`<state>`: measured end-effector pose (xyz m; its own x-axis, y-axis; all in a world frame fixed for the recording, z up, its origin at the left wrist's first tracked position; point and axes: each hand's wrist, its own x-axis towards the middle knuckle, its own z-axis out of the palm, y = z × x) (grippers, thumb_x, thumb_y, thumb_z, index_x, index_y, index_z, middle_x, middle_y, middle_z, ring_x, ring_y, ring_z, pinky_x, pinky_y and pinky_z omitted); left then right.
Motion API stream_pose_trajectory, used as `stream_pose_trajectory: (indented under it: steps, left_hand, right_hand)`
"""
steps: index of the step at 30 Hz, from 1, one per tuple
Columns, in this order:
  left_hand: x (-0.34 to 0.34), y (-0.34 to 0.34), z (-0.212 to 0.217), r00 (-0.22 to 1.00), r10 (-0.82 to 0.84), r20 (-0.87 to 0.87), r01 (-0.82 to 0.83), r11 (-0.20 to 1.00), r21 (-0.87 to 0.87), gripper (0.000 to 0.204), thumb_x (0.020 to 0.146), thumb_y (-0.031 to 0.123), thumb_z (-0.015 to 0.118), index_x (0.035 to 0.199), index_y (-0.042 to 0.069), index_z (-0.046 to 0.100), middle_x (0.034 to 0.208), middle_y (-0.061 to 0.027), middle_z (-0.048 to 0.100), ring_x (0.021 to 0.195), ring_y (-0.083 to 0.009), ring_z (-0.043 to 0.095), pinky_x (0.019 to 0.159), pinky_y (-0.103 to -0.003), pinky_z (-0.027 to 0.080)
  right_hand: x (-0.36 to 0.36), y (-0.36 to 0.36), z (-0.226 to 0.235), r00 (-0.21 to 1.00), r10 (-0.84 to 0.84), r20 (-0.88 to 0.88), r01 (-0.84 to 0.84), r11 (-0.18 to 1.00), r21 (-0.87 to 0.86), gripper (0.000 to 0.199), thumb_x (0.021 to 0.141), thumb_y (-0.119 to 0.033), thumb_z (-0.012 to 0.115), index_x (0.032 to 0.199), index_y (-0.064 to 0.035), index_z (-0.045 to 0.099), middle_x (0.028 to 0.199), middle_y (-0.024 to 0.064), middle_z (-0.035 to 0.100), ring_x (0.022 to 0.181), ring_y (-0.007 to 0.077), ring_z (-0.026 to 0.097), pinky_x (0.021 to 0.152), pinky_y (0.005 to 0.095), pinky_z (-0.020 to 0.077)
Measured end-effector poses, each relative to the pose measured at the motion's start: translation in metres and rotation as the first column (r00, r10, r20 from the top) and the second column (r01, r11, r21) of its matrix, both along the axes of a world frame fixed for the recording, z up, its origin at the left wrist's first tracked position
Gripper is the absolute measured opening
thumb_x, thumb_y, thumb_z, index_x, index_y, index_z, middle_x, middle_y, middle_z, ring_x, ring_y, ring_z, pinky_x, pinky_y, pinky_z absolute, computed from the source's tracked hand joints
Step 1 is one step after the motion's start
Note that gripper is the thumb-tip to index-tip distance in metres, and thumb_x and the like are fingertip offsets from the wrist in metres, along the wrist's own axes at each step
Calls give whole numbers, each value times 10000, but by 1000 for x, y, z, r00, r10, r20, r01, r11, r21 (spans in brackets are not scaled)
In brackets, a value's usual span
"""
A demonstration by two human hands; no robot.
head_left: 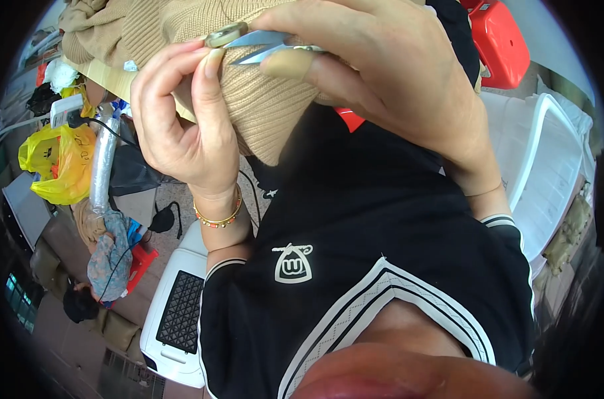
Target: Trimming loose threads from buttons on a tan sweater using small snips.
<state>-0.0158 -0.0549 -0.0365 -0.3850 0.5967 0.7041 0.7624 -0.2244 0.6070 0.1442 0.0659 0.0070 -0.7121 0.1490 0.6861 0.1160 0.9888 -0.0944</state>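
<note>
Right hand [388, 66] grips snips [262, 38], mostly hiding their handles. Tan knit [265, 110], cut off at top centre, lies beneath both hands; the left hand [182, 113] pinches a button [226, 34] beside the parted blades

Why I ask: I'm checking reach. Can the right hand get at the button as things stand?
Probably yes: the right hand holds open snips right by the button, and nothing visible stands between, though the left hand pinches the button.
</note>
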Motion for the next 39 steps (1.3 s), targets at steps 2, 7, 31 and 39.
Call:
stream_pose_trajectory:
  steps: [2, 7, 31, 39]
  left_hand:
    - [-1, 0, -2, 998, 0, 63, -1, 1000, 10, 129, 849, -7, 744, 950, -6, 665, 966, -122, 681, 893, -206, 655, 821, -302, 515]
    - [0, -1, 1, 992, -29, 121, 27, 999, 19, 110, 867, 6, 733, 948, -9, 660, 987, -126, 680, 919, -204, 653, 843, -305, 515]
    - [8, 2, -5, 995, 0, 96, -9, 996, 89, 104, 916, 25, 683, 970, -21, 607, 962, -142, 672, 895, -222, 653, 832, -313, 518]
    - [5, 1, -9, 993, -14, 119, 0, 993, 115, 117, 925, 38, 676, 989, -19, 598, 968, -143, 666, 900, -223, 647, 832, -317, 519]
  right_hand:
    - [4, -5, 20, 997, 26, 71, -4, 955, -295, 191, 775, -54, 665, 959, -59, 611, 848, 80, 553, 816, 271, 630, 681, 352, 526]
    - [2, -6, 21, 990, -56, 133, 66, 995, -70, 139, 798, -81, 654, 924, -52, 602, 861, 85, 557, 828, 269, 628, 693, 361, 519]
    - [3, -12, 29, 988, -8, 153, 82, 875, -478, 175, 828, -124, 617, 981, -61, 558, 889, 82, 605, 863, 227, 608, 767, 299, 485]
    - [3, -8, 13, 993, -32, 113, 69, 939, -336, 289, 844, -207, 628, 1073, -95, 493, 878, 7, 600, 844, 103, 576, 736, 213, 461]
